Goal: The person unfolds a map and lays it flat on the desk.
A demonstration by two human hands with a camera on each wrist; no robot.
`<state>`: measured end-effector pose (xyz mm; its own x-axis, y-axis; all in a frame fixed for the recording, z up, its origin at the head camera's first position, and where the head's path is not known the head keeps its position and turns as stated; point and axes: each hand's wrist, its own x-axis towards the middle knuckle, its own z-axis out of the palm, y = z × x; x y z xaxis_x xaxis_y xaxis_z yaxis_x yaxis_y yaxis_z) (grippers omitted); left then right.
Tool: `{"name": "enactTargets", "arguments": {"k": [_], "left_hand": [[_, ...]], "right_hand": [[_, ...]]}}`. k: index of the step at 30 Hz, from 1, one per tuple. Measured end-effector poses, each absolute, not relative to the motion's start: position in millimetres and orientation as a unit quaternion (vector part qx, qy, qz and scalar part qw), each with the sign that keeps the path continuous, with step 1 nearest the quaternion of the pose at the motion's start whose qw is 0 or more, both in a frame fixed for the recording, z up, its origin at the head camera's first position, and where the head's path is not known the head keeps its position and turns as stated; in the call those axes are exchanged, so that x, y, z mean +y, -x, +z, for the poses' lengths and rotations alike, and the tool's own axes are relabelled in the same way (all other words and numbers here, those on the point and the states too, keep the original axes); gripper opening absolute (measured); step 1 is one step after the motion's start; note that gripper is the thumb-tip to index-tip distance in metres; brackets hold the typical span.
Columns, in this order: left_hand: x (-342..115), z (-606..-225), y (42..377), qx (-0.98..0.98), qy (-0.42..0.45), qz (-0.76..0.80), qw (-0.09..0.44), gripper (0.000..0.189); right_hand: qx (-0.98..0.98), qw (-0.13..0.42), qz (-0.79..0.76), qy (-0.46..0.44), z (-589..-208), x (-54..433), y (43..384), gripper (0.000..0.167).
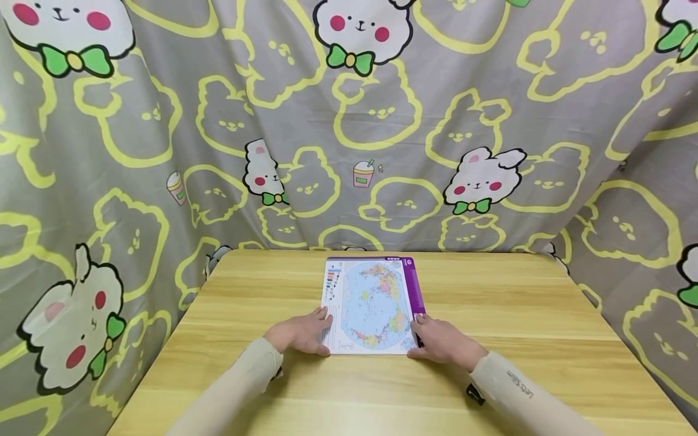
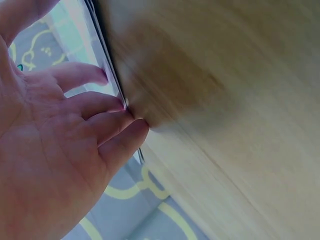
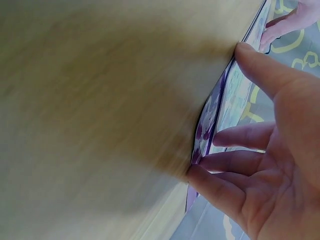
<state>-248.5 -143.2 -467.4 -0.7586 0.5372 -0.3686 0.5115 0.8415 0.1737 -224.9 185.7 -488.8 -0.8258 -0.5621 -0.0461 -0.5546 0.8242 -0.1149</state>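
Observation:
A world map sheet, mostly pale blue with coloured land, lies flat on the table. Purple from a second layer shows beyond its right and far edges; the right wrist view has this purple layer bulging slightly below the map. At the map's left edge, my left hand touches the side with its fingertips, thumb near the front corner. My right hand rests at the opposite edge, fingers against the purple layer and thumb by the front right corner.
The light wood table extends around the map on all sides. Behind and beside it hangs a grey curtain printed with yellow outlines and white rabbits.

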Motion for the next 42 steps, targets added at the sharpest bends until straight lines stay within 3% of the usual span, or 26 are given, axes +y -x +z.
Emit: {"name": "enactTargets", "arguments": {"k": [13, 22, 30, 42], "left_hand": [[-143.0, -469.7, 249.3, 0.937, -0.304, 0.0, 0.169, 0.082], [-143.6, -468.9, 245.0, 0.935, -0.308, 0.016, 0.174, 0.084], [-139.6, -471.4, 238.5, 0.933, -0.319, -0.01, 0.163, 0.085], [-134.1, -473.6, 234.4, 0.927, -0.343, -0.044, 0.145, 0.085]], "right_hand": [[0.953, 0.038, -0.048, 0.298, -486.8, 187.1, 223.8, 0.065], [0.953, 0.06, -0.045, 0.292, -484.2, 192.7, 228.3, 0.068], [0.941, 0.047, -0.048, 0.332, -487.6, 200.9, 231.1, 0.056], [0.939, 0.054, -0.053, 0.337, -486.8, 209.6, 234.5, 0.062]]}}
